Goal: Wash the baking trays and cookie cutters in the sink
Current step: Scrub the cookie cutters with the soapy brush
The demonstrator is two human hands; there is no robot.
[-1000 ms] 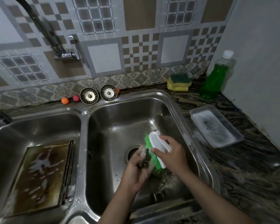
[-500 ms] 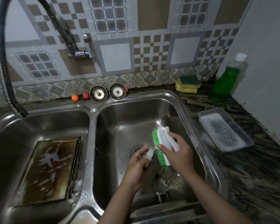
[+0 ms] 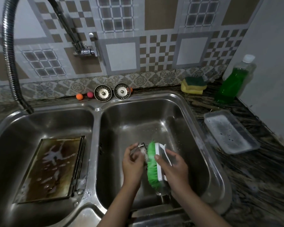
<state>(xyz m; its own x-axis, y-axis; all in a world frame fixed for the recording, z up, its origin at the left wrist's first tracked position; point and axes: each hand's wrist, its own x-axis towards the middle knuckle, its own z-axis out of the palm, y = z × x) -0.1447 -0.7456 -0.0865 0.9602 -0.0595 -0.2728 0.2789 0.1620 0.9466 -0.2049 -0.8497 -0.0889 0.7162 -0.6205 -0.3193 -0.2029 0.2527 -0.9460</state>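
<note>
Over the right basin of the double stainless-steel sink [image 3: 184, 102], a small soapy metal piece [image 3: 142, 147], probably a cookie cutter, is being pinched in the left hand [image 3: 133, 163]. A white-backed scrubbing brush with green bristles [image 3: 153, 164] is being gripped by the right hand [image 3: 174, 167], bristles touching the piece. A browned, sudsy rectangular baking tray [image 3: 51, 167] is lying in the sink's left basin.

No legible text, labels, brands or numbers were found. The green dish soap bottle [image 3: 233, 81] carried no readable label; the wall tiles [image 3: 156, 51] showed patterns only, no lettering.
</note>
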